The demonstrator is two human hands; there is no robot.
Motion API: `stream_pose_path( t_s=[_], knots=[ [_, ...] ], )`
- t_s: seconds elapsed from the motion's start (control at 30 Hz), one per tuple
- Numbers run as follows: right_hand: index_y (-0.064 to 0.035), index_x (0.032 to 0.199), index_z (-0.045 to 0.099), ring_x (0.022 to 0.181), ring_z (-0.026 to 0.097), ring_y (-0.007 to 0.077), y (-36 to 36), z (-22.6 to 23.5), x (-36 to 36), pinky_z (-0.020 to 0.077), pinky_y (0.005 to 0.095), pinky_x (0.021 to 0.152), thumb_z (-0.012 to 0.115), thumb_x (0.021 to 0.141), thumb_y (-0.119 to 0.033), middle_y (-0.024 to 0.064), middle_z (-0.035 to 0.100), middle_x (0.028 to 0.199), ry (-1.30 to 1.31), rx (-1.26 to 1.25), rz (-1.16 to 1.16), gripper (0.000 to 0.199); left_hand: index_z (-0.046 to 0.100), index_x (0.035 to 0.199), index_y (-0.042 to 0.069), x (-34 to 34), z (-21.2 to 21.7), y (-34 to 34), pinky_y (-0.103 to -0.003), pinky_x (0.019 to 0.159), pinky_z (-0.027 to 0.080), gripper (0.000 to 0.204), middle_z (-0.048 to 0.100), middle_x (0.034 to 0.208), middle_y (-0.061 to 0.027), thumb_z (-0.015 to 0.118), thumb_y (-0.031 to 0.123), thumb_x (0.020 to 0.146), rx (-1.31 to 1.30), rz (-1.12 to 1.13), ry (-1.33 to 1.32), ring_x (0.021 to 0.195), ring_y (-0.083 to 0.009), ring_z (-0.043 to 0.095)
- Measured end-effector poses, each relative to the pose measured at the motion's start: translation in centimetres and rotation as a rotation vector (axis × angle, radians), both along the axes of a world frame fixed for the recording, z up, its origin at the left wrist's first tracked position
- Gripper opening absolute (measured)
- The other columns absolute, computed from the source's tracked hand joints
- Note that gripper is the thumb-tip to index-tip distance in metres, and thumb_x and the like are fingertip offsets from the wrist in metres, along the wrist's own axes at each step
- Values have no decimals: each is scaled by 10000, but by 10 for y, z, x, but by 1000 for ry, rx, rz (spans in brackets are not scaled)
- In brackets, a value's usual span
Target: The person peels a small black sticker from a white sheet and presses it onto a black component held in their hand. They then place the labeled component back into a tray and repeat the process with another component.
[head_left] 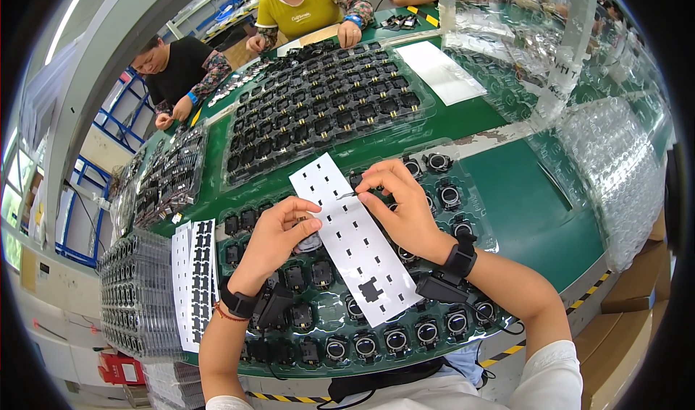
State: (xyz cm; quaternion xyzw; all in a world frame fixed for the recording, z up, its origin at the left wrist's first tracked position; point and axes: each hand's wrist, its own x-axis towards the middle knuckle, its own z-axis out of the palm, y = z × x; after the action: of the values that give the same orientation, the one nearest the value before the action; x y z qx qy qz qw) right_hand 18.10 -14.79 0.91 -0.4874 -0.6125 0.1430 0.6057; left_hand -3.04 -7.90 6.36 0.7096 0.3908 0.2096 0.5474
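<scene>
A white backing sheet (346,247) with small black rectangles and one larger black cut-out sticker (371,289) lies slantwise over a clear tray. My right hand (397,200) is above its right edge, thumb and forefinger pinched on a thin dark piece (347,195), too small to make out fully. My left hand (282,233) is at the sheet's left edge, thumb and forefinger apart with nothing seen between them. Below its thumb sits a pale round part (309,243). Around the sheet, the tray holds black modules with round lenses (396,337) and black square parts (321,271).
A large clear tray of black parts (318,113) lies beyond. On the left are stacked trays (137,294) and sticker sheets (203,280). Bubble wrap (612,171) hangs at the right above cardboard boxes (630,337). Co-workers sit across the green table (528,200).
</scene>
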Motion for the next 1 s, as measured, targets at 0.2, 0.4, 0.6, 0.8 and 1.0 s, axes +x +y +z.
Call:
stream_pose_path(
  t_s=[0.2, 0.4, 0.6, 0.8, 1.0],
  knots=[
    [-38, 930, 617, 778, 546, 135, -3, 5, 0, 438, 249, 701, 637, 827, -24, 56, 575, 940, 105, -25, 44, 106, 596, 997, 16, 3, 3, -3, -190, 708, 443, 168, 614, 910, -5, 612, 151, 900, -124, -24, 9, 799, -49, 558],
    [-27, 935, 623, 734, 535, 129, -4, 5, -1, 435, 240, 662, 644, 823, -17, 58, 592, 895, 94, 47, 135, 114, 576, 983, 21, 5, -10, -1, -197, 652, 450, 169, 598, 881, 8, 563, 183, 933, -56, -28, -19, 763, -46, 555],
    [-32, 925, 637, 712, 533, 124, -1, 3, -2, 434, 238, 642, 646, 822, -23, 61, 607, 874, 26, 145, 136, 104, 565, 998, 6, 14, -10, -2, -210, 633, 483, 154, 598, 893, -24, 484, 133, 963, -206, 35, 10, 805, -89, 590],
    [-35, 916, 650, 704, 543, 94, -3, 4, -3, 426, 234, 621, 660, 819, -57, 35, 620, 830, 106, -112, 173, 100, 560, 1145, -16, 23, -12, -9, -285, 770, 540, 245, 613, 1010, -96, 440, 108, 971, -174, 57, -212, 934, -151, 614],
    [-27, 898, 659, 655, 546, 74, -4, 5, -2, 413, 221, 596, 681, 805, -80, 12, 634, 761, 113, -187, 189, 109, 511, 1229, -62, 24, -13, -10, -378, 907, 515, 325, 596, 1123, -142, 415, 102, 966, -279, 52, -329, 1015, -195, 603]
  ],
)
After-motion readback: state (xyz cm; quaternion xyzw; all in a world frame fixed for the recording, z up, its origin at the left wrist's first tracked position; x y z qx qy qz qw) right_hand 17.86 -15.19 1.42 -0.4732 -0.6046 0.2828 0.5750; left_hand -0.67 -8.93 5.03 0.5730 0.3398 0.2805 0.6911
